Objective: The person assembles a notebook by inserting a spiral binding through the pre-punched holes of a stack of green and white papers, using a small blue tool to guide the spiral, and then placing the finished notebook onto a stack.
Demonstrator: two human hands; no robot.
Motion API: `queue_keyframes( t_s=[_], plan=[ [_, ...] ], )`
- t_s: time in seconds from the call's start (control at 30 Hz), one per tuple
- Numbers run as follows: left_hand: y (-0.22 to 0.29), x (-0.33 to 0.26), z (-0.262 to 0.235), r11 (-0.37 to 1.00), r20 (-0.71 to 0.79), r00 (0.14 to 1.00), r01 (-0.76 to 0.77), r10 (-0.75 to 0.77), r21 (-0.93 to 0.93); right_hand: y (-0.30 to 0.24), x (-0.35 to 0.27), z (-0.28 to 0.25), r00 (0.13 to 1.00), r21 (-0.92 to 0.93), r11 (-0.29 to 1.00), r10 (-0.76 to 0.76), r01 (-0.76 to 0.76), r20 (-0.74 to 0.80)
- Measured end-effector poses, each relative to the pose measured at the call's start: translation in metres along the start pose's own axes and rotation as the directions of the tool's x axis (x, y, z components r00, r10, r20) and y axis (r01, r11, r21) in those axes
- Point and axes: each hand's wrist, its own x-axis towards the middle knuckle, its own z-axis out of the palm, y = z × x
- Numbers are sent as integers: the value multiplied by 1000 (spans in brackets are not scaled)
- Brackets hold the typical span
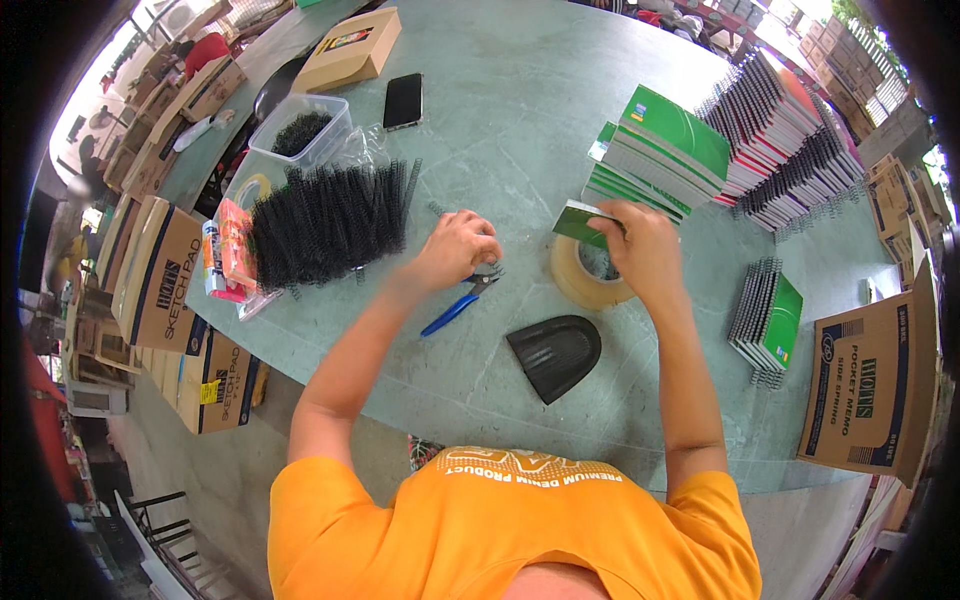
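Mid-desk: right hand (645, 245) pinching 1 small green notepad (578, 222) over tape roll (592, 275); left hand (458, 248) curled on blue-handled pliers (460, 305); risk: notepad likely slips from light grip

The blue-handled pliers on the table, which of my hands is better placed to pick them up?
Left, probably. Your left hand rests right at the head of the pliers, while your right hand is farther off, over the tape roll, and holds a small green notepad.
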Motion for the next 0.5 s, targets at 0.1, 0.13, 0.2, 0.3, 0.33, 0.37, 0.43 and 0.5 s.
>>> queue_keyframes(
  t_s=[0.1,0.13,0.2,0.3,0.33,0.37,0.43,0.5],
  plan=[
    [-4,3,10,996,-11,1000,-6,5,-89,7,3,10,998,-40,998,56,-55,13],
    [-5,4,11,996,-22,999,-30,28,-82,10,3,12,998,-75,995,59,-58,3],
    [-5,-1,5,997,-33,998,-58,56,-52,7,5,10,998,-73,996,55,-52,44],
    [3,11,-20,961,-3,994,105,-109,-256,3,12,0,998,-78,996,45,-42,34],
    [10,16,-32,890,-61,986,115,-157,-440,3,15,-1,999,-82,996,41,-40,17],
    [25,23,-48,783,-104,972,104,-211,-613,6,15,-2,998,-65,996,59,-57,33],
    [31,29,-59,603,-137,960,40,-244,-796,6,16,-1,994,-27,996,83,-82,71],
    [35,32,-64,584,-124,968,28,-219,-812,7,14,-1,986,-63,994,98,-90,138]
  ],
)
